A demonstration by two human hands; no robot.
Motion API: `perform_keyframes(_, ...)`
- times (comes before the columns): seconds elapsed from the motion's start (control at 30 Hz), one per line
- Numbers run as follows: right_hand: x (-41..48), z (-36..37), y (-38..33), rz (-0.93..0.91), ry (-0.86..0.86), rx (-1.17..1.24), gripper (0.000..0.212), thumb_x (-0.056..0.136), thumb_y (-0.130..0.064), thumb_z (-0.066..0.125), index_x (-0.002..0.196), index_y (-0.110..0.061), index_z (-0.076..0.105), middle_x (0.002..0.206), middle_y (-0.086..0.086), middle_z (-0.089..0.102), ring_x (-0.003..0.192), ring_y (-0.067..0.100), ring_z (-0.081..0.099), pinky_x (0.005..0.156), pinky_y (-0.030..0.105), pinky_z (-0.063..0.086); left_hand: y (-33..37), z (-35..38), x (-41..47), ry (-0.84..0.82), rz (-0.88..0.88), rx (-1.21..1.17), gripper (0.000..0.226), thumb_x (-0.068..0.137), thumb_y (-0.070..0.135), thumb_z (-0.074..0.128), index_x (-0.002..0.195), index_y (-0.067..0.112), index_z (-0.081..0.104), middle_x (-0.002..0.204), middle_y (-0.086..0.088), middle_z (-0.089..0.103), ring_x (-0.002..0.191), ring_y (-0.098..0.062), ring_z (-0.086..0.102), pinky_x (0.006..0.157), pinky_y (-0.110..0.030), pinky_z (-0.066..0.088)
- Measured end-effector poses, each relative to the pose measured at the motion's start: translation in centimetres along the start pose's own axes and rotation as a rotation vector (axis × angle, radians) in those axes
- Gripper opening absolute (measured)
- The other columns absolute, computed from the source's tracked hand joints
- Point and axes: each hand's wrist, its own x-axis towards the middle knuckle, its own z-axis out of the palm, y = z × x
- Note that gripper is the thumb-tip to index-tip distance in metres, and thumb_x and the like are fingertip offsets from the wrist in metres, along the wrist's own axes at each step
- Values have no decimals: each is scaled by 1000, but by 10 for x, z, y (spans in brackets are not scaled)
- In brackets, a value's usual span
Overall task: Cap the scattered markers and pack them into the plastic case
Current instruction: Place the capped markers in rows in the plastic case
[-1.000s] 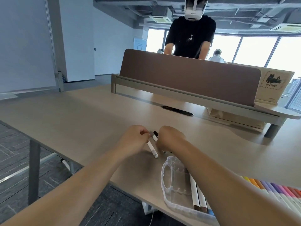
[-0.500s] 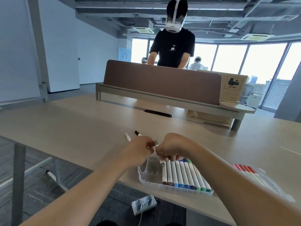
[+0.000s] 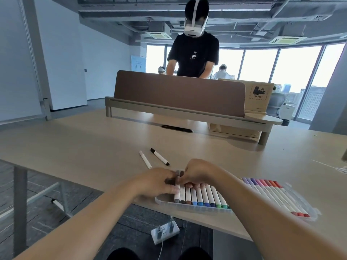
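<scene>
Together, left hand, right hand curled, pinching marker over case

A beige desk with a brown divider panel stands on a grey floor, white walls at left, bright windows behind, 2 air-conditioner units in the open ceiling.

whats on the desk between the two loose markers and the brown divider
In the head view, only a black cable slot in the desk; the rest of that stretch is bare.
</scene>
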Motion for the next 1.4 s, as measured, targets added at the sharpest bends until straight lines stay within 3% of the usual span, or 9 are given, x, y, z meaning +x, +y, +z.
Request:
perform_keyframes(0.13,2,0,-4,3,-20,-91,44,102,-31,49,62,-14,45,30,-10,36,27,6,33,46,21,28,0,-1,3,-5,13,14,47,92,48,59,131,21,59,136,2,58,121,-18,54,102,-38,43)
perform_keyframes(0.4,13,-2,-8,23,-38,-177,39,102,-28,48,66,-14,47,33,-9,40,26,5,34,44,19,31,-1,-4,10,10,-47,-61,37,84,45,68,114,23,67,108,3,71,98,-17,66,91,-40,52)
perform_keyframes(0.47,15,-5,-9,15,38,-231,33,101,-26,51,73,-10,61,51,-2,55,41,10,46,47,19,38,-5,-8,10,138,-74,-183,32,88,37,66,116,21,69,110,1,72,100,-16,66,93,-36,51)
perform_keyframes(0.53,23,-6,-13,-20,237,-363,26,97,-24,57,87,-3,68,71,5,61,67,19,56,64,26,45,-15,-13,9,347,-137,-349,19,91,25,63,106,20,73,103,5,72,95,-12,66,88,-31,52)
perform_keyframes(0.67,54,-4,-29,-82,411,-259,24,91,-24,64,75,-7,64,68,7,58,71,25,58,64,28,44,-37,-29,9,588,-300,-451,18,92,14,55,87,15,72,81,-1,69,74,-18,61,63,-26,43)
perform_keyframes(0.83,97,0,-63,-109,453,-154,28,85,-22,69,64,-12,54,61,4,50,69,26,56,57,26,38,-67,-36,12,613,-358,-522,16,92,18,57,83,17,70,72,1,67,67,-16,60,72,-33,51)
perform_keyframes(1.0,125,4,-96,-124,415,-197,38,83,-38,74,68,-11,53,66,3,52,72,25,58,66,30,45,-93,-39,11,626,-381,-535,19,92,15,55,88,11,72,74,-2,69,64,-15,59,63,-28,48)
perform_keyframes(1.17,135,12,-111,-125,432,-296,17,80,-16,73,72,-14,58,83,6,63,84,27,64,77,31,54,-105,-35,10,603,-386,-507,19,92,14,54,88,10,72,77,-3,70,62,-11,58,60,-24,44)
perform_keyframes(1.4,111,-2,-94,-125,467,-30,26,85,-25,63,66,-11,53,66,7,57,57,22,55,54,27,40,-92,-28,8,587,-364,-505,12,93,19,55,97,13,65,83,-3,71,65,-11,59,57,-23,42)
